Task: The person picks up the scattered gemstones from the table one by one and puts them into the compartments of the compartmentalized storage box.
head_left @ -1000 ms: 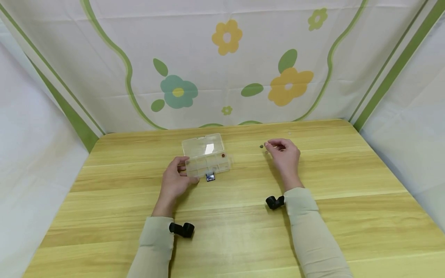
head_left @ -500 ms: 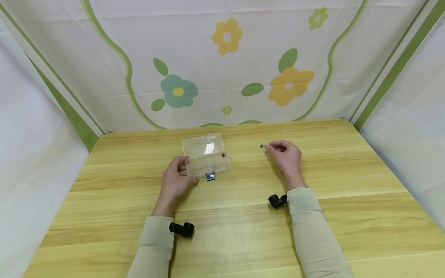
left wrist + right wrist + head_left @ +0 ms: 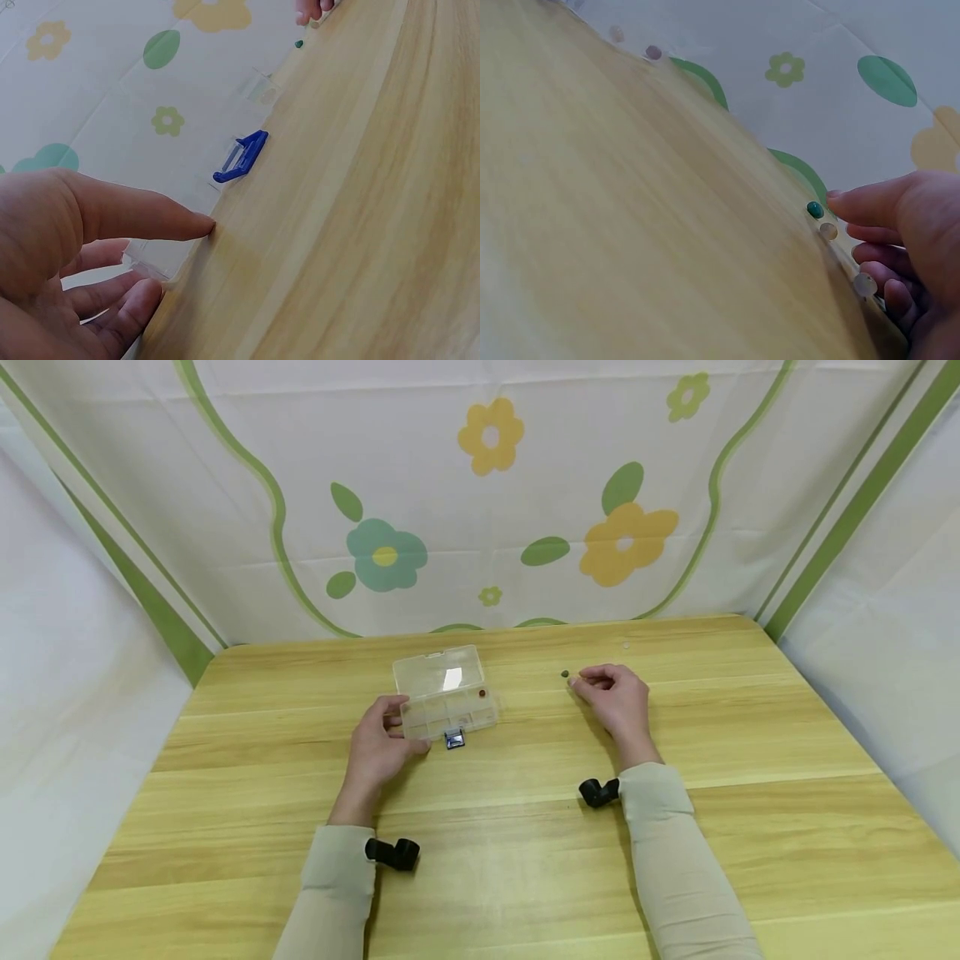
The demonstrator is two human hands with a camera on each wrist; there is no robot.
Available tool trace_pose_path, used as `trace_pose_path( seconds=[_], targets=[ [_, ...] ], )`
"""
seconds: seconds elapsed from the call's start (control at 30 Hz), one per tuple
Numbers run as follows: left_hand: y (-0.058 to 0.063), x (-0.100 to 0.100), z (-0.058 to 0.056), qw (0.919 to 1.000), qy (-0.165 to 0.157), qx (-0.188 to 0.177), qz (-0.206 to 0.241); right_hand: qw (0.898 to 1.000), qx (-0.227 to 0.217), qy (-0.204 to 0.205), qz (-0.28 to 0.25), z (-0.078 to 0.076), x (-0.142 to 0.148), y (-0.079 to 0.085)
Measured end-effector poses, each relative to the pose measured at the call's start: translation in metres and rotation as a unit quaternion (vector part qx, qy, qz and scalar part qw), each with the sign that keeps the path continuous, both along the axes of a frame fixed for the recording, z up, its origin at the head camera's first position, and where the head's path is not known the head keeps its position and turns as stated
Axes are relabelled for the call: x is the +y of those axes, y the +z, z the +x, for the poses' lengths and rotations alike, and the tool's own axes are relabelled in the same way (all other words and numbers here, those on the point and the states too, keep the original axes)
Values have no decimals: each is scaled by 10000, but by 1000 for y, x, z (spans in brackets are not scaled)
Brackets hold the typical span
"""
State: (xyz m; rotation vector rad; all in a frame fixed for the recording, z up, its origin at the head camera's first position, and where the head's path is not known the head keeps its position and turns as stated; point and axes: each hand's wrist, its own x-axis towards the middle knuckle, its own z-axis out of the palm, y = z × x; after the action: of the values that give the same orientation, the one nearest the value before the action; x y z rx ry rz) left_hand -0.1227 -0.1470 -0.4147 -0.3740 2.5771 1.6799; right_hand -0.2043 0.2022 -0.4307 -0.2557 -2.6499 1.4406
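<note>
In the head view a clear compartment box (image 3: 448, 713) lies on the table with its lid (image 3: 429, 672) raised at the back and a blue latch (image 3: 244, 157) at its front. My left hand (image 3: 378, 747) holds the box's left end, thumb along the front and fingers at the far side. One compartment has a dark red bead (image 3: 482, 693). My right hand (image 3: 618, 702) hovers low by loose beads. In the right wrist view, a gap shows between thumb and fingers; a green bead (image 3: 815, 210), a pale bead (image 3: 829, 231) and a whitish bead (image 3: 865, 285) lie close to the fingertips.
A small clear bead (image 3: 626, 646) lies near the back edge of the wooden table (image 3: 495, 860). Behind it hangs a white flowered cloth (image 3: 450, 485), with white cloth also at both sides. Each wrist carries a black camera, such as the left one (image 3: 397, 854).
The right hand shifts slightly, its fingertips coming closer to the green bead. A pale bead seen under the thumb earlier is no longer visible in the head view. The left hand and box stay put.
</note>
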Motion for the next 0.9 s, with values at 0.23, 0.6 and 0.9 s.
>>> trace_pose_path(
  seconds=[0.23, 0.6, 0.9],
  targets=[
    [0, 0, -1, 10000, 1, -20, 25, 9993, -37, 174, 323, 1, 1, -1],
    [-1, 0, -2, 10000, 2, -36, 34, 9985, 65, 268, 467, 1, 1, -2],
    [0, 1, -1, 10000, -8, -26, -12, 9982, 127, 282, 517, 2, 0, -3]
  ],
)
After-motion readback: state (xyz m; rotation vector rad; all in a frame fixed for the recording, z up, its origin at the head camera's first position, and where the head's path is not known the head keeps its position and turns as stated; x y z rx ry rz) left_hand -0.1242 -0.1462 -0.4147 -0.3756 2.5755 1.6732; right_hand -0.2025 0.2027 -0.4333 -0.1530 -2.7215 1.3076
